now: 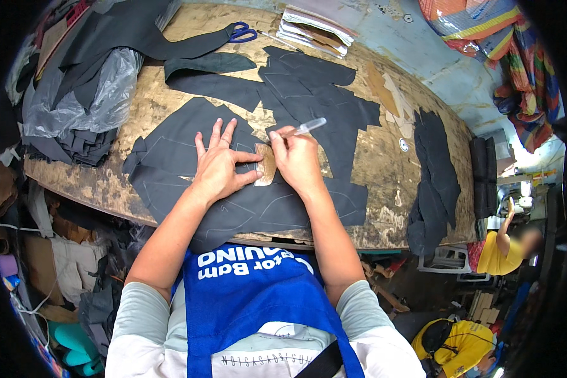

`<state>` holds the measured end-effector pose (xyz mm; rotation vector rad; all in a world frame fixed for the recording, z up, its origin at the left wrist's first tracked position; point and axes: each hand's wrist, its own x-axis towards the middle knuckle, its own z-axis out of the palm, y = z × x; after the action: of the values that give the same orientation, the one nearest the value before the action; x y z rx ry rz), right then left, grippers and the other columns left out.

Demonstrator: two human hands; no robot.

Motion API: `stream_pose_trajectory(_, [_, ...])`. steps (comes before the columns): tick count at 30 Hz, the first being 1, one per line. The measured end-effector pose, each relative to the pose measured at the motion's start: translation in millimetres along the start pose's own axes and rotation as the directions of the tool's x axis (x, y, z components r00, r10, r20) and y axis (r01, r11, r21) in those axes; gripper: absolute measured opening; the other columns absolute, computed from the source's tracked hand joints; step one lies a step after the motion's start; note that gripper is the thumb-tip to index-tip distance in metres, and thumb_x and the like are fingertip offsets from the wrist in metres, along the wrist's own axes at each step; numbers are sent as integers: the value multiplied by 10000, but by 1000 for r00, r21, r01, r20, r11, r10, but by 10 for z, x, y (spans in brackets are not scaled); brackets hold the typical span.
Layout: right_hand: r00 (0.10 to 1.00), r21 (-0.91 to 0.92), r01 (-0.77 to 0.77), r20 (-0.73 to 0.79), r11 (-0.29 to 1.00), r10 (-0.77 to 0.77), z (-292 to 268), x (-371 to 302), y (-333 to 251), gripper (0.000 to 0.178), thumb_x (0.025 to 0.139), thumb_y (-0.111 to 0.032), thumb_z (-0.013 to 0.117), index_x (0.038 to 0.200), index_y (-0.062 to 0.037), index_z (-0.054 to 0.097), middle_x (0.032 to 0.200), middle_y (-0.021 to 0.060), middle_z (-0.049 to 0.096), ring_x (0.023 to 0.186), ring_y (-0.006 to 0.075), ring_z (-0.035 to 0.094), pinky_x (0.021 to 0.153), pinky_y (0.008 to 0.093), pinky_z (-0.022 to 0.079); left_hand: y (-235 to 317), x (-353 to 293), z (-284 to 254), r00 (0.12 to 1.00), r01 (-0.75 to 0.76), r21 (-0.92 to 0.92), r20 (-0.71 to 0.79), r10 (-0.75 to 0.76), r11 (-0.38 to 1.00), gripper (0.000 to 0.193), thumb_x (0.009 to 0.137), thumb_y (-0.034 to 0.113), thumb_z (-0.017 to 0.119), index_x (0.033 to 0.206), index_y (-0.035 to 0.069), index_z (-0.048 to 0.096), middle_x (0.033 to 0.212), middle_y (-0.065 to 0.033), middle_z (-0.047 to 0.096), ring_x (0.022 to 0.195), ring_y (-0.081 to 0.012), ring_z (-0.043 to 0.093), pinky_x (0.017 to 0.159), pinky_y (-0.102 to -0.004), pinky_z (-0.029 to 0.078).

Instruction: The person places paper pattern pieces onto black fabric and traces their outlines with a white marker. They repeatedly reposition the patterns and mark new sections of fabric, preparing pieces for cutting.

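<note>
A sheet of black material [176, 142], marked with thin pale outlines, lies on the worn wooden table in front of me. On it rests a small tan pattern piece [268, 169]. My left hand [223, 164] lies flat on the sheet with its fingers spread, thumb and index fingertips pressing the left edge of the pattern piece. My right hand [296, 157] grips a pen [310, 125] with a pale, clear barrel, close to the upper right of the piece. The pen's tip is hidden by my fingers.
Blue-handled scissors [243, 33] lie at the far edge near a stack of cards [315, 31]. More black pieces [438, 176] lie at the right. A plastic bag [85, 101] with black scraps sits at the left. Two people in yellow are at the right, beyond the table [390, 217].
</note>
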<state>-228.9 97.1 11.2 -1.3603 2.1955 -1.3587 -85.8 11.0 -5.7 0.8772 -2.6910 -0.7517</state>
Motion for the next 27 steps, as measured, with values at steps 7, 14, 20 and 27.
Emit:
stream_pose_trajectory(7, [995,-122,96,-14,988,-99,-129,-331,19,132,854,-82,594,773,21,613,692,184,617,643,353,613,606,409,481,27,24,-19,1000,8,3,-7,-8,1000,393,616,428,793,988,313,739,1478,-212,294,1405,-389,157,1075,-645,48])
stream_pose_trajectory(14, [931,-340,352,32,872,-363,-65,-652,-96,93,750,-74,685,780,-51,600,717,95,602,750,273,603,685,372,464,9,27,-7,1000,13,-26,-11,-14,1000,402,606,442,795,983,312,740,1482,-206,289,1406,-388,152,1078,-638,36])
stream_pose_trajectory(20, [896,-331,423,17,843,-443,85,-749,-172,113,730,-94,704,808,-75,623,718,57,616,781,238,601,738,377,420,-1,33,3,1000,28,-10,7,-28,1000,438,577,367,816,1004,312,735,1498,-186,270,1418,-370,134,1084,-633,38])
stream_pose_trajectory(27, [969,445,-17,-214,895,124,82,-618,128,112,909,-77,578,879,25,613,734,64,641,671,91,609,599,241,486,-68,32,-65,999,34,-8,16,-34,999,465,568,348,817,1022,301,728,1501,-183,266,1417,-359,146,1085,-623,39])
